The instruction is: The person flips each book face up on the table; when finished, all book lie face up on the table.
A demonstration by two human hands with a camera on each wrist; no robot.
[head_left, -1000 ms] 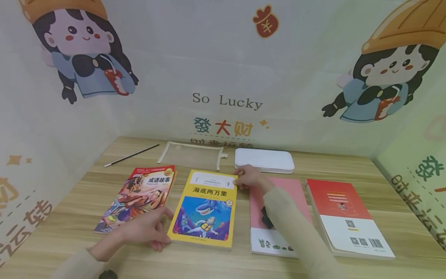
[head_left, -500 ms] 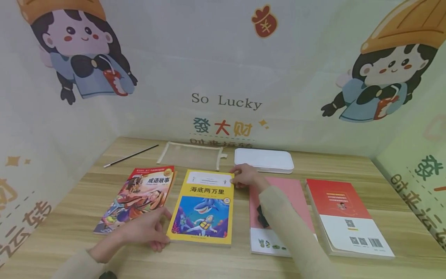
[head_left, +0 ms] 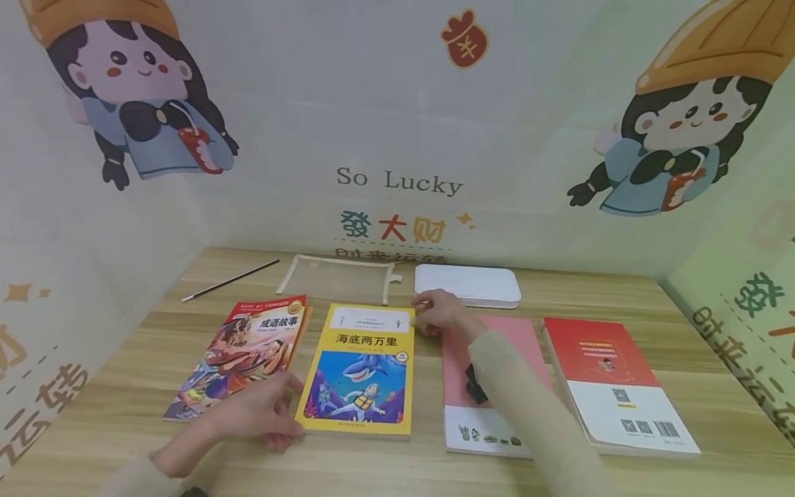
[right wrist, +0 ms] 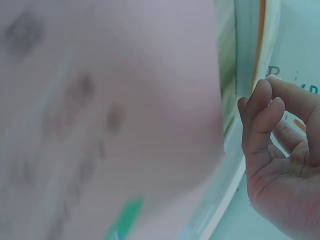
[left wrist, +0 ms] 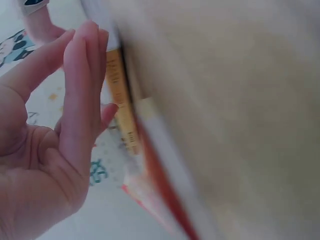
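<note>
A yellow book (head_left: 357,366) with a shark and a diver on its cover lies flat at mid-table. At its lower left corner, my left hand (head_left: 263,411) touches the edge with its fingertips. My right hand (head_left: 444,314) has its fingertips against the upper right corner. In the left wrist view, the left hand's fingers (left wrist: 82,85) are held nearly straight beside a yellow book edge (left wrist: 120,95). The right wrist view has the right hand (right wrist: 280,150) with lightly bent fingers. Partly behind the left hand lies a red illustrated book (head_left: 254,345).
Under the right forearm is a pink book (head_left: 456,366), partly covered. A red-and-white book (head_left: 621,393) lies further right. Along the back are a thin black pencil (head_left: 230,281), a mesh pouch (head_left: 338,279) and a white case (head_left: 466,283). Printed cloth walls surround the table.
The yellow book has slid slightly left and straightened a little, the right hand moving with its corner. The left hand stays at the lower left corner. The head view has shifted slightly.
</note>
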